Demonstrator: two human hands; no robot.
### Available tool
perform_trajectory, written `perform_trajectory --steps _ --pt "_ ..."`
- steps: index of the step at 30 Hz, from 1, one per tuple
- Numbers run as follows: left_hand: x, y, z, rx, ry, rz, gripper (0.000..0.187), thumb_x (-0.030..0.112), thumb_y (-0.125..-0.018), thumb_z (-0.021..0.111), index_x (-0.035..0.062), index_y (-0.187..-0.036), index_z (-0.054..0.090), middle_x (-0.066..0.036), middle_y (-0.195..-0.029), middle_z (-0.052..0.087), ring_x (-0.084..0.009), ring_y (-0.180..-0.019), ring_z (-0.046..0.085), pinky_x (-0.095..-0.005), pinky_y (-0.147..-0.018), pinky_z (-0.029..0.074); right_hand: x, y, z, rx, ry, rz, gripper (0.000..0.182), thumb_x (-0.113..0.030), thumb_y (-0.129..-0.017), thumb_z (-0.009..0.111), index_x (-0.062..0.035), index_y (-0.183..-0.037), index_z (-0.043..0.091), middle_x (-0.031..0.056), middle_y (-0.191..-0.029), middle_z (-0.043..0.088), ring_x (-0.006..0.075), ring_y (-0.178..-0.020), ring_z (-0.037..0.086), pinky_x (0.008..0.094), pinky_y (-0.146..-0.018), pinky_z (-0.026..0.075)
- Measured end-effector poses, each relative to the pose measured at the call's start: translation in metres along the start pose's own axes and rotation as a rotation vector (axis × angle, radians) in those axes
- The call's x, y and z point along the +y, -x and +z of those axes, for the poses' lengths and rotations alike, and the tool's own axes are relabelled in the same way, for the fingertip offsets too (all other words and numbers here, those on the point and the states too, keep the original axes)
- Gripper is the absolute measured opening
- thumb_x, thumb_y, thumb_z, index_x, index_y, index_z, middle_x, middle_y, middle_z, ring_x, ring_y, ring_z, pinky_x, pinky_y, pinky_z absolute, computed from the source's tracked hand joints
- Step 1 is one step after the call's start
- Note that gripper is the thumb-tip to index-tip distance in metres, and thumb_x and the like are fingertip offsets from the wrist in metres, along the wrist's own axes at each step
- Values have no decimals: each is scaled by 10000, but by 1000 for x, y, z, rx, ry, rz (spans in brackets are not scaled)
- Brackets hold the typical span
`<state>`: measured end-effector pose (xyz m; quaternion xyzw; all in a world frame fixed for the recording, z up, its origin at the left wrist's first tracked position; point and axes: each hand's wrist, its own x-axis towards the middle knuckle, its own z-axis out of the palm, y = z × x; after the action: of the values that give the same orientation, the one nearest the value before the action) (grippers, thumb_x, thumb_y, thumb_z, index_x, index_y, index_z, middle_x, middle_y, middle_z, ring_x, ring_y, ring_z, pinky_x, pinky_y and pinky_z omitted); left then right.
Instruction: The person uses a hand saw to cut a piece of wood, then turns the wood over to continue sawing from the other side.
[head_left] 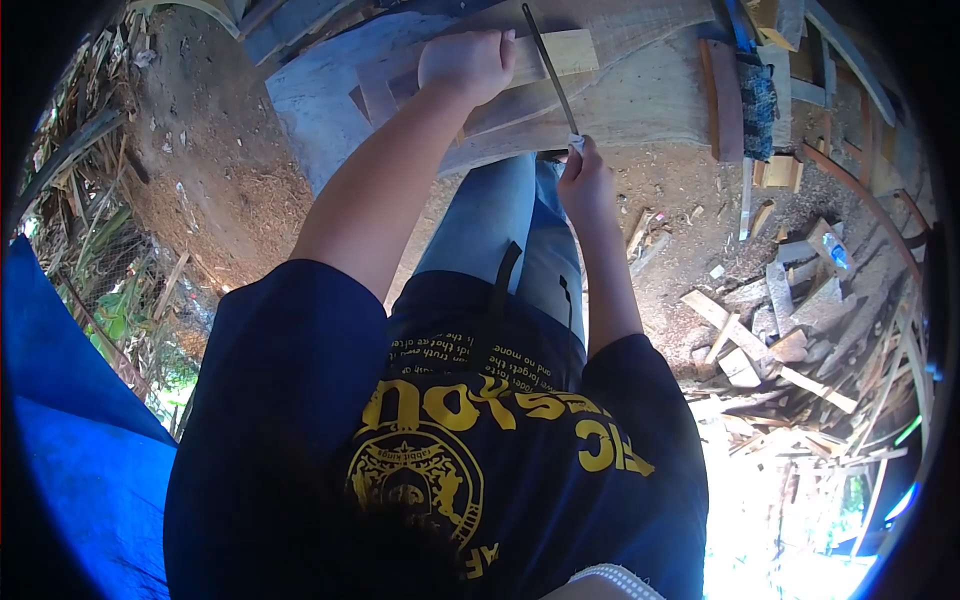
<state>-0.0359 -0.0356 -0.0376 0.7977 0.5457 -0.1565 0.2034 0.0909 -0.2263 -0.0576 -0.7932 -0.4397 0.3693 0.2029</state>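
Head cam: R hand [587,178] closed round the whitish-wrapped end of a thin tool [552,72], which crosses over a pale board [572,52] on a wide slab [640,112]. L hand [465,70] curled at the board's L part; fingers partly hid, can't tell if it grips. L forearm blocks some wood behind it. To R, a brown block [722,100] nr a blue-black item [759,110]; offcuts [740,340] heaped on dirt ground [215,170] w/ shavings; blue sheet [80,470] far L. Slab wavy-grained, irregular edge. Board flat, straight-edged; tool long, dark, narrow, straight.
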Motion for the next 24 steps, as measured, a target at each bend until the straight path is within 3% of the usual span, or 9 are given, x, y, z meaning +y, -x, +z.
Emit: perform_trajectory --steps 7,9,12,14,21,24 --pt "2 -1 -3 -29 -7 17 492 362 -987 310 96 -842 697 -132 -796 698 -325 -739 678 -467 -686 547 -10 42 -7 -35 -112 85 210 -148 -948 489 13 -1054 573 274 -784 639 456 -769 639 486 -604 506" --pt "4 -2 -1 -28 -60 159 494 355 -991 304 95 -841 697 -129 -788 697 -315 -738 678 -465 -682 545 -5 44 -1 -55 -144 129 210 -151 -950 485 17 -1037 575 270 -778 638 456 -754 639 480 -600 503" --pt "5 -2 0 -17 -48 154 494 350 -993 303 95 -836 697 -128 -782 697 -309 -729 677 -461 -672 545 1 39 7 22 -166 119 206 -151 -951 482 26 -999 574 262 -755 636 448 -727 642 470 -582 496" --pt "3 -2 3 -20 -47 152 494 350 -993 303 99 -836 698 -126 -781 697 -307 -725 677 -460 -668 545 1 39 12 -10 -144 165 236 -129 -938 481 34 -1092 554 282 -748 635 449 -722 645 491 -588 512" --pt "5 -2 6 38 -44 137 494 361 -994 297 108 -861 699 -121 -781 699 -318 -724 677 -461 -670 548 -17 55 -1 -59 -147 125 200 -127 -939 476 21 -1057 540 275 -726 621 459 -710 628 512 -589 497" --pt "5 -2 5 14 -52 128 490 365 -991 302 107 -865 699 -124 -778 699 -322 -724 677 -462 -670 548 -22 16 18 57 -208 23 185 -129 -940 486 16 -1044 534 279 -733 620 456 -719 630 508 -602 498"
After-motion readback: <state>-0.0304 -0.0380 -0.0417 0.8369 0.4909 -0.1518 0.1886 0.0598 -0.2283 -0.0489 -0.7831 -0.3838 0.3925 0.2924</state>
